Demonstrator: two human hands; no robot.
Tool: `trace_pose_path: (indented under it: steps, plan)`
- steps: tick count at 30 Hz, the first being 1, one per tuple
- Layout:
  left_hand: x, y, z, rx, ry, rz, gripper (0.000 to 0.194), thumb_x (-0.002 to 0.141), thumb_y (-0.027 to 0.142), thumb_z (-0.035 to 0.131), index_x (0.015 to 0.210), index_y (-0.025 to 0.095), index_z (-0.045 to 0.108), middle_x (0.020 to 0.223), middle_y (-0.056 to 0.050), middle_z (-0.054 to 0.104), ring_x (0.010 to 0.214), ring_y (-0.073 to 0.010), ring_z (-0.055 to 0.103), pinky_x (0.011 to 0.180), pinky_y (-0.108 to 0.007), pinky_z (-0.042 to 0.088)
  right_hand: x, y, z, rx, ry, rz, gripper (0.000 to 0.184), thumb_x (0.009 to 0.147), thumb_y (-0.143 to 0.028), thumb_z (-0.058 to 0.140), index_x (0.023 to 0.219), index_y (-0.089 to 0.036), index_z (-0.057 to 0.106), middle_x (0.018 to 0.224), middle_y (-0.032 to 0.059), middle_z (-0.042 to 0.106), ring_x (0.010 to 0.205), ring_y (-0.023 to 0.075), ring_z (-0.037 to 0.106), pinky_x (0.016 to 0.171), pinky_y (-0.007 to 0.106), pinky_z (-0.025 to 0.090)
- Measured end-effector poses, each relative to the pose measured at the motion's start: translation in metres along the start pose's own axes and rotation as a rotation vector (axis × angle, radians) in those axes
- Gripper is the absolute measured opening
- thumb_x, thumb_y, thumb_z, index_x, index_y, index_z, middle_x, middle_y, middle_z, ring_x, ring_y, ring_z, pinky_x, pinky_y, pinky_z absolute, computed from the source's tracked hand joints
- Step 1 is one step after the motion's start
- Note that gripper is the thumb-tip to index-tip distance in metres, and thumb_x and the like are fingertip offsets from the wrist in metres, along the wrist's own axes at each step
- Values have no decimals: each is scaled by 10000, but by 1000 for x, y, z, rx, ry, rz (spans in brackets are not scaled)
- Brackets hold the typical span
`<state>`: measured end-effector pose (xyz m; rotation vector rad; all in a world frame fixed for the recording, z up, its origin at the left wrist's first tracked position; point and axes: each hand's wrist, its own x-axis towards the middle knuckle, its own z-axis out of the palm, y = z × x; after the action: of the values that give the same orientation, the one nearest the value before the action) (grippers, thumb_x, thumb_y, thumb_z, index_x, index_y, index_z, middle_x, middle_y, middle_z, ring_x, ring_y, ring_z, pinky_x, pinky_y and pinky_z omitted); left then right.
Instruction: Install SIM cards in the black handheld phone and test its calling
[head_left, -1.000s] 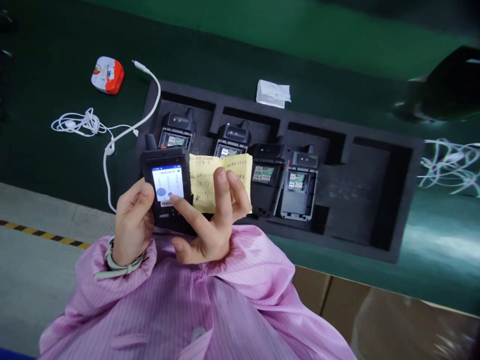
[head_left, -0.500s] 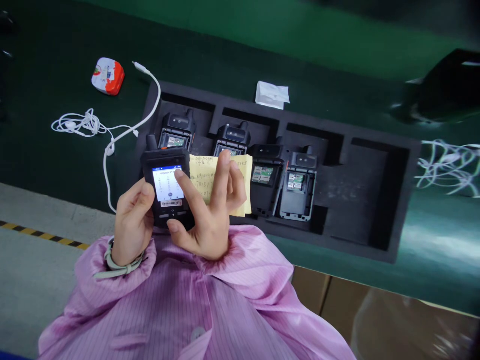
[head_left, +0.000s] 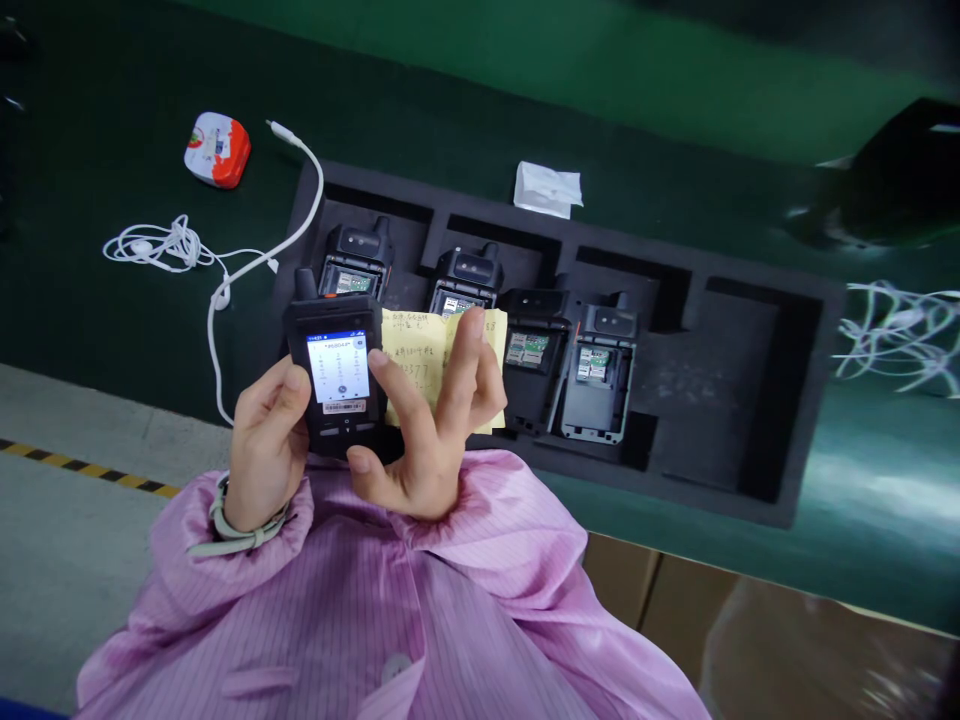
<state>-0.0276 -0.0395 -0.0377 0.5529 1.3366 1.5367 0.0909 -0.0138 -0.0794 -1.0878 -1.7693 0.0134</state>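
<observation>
left hand (head_left: 264,445), curled nearly closed around the lower edge of a black rugged handheld radio phone (head_left: 335,375), its lit screen showing a dial pad. right hand (head_left: 424,455) half open, two upper fingers (head_left: 469,350) spread upright and pinching a yellow handwritten paper note (head_left: 416,350); one long digit stretched toward the phone's screen edge, a lower one touching the phone's base. phone and note just beside each other, both held above the left part of a black foam tray (head_left: 712,370), overlapping its near compartments. four black open-backed handsets (head_left: 600,370) lying in the tray's cutouts, partly hidden behind the note and phone. right end of the tray well apart from both hands. near tray edge just past the right hand's knuckles; green mat edge (head_left: 135,420) beneath the left wrist, grey floor (head_left: 75,520) beyond. pale strap (head_left: 240,530) around the left wrist, pink striped smock sleeves (head_left: 225,570) at both cuffs. farther off on the mat, a coiled white earphone cable (head_left: 176,245) and a red-and-white tin (head_left: 217,150).
</observation>
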Motion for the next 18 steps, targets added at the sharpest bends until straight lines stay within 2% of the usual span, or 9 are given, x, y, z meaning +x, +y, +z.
trace_pose_path:
  steps: [3, 6, 15, 18]
  plan:
    - [0, 1, 0, -13, 22, -6, 372, 842, 431, 802, 590, 229, 617, 580, -7, 559, 782, -236, 704, 729, -335, 599, -2, 1, -1, 24, 43, -42, 515, 1001, -525, 308, 1154, -233, 704, 1527, 107, 486, 1448, 346, 426, 1085, 557, 460]
    - [0, 1, -1, -41, -22, -5, 367, 850, 424, 801, 606, 216, 621, 619, -20, 606, 823, -242, 714, 756, -343, 600, -4, 1, -1, 55, 31, -70, 494, 998, -517, 333, 1113, -232, 719, 1468, 113, 534, 1467, 338, 396, 1048, 513, 516]
    - [-1, 0, -1, 14, -47, -16, 340, 882, 479, 761, 660, 243, 656, 783, -37, 749, 877, -261, 737, 718, -362, 626, -6, -2, -2, 110, 2, -81, 475, 1014, -534, 354, 1113, -249, 722, 1374, 108, 565, 1444, 333, 383, 1117, 538, 474]
    - [0, -1, -2, -24, -54, 9, 339, 885, 458, 767, 670, 217, 665, 734, -28, 726, 841, -237, 739, 757, -349, 619, -7, -2, -2, 110, 24, -67, 460, 1013, -516, 364, 1096, -239, 721, 1388, 109, 569, 1438, 343, 396, 1086, 530, 488]
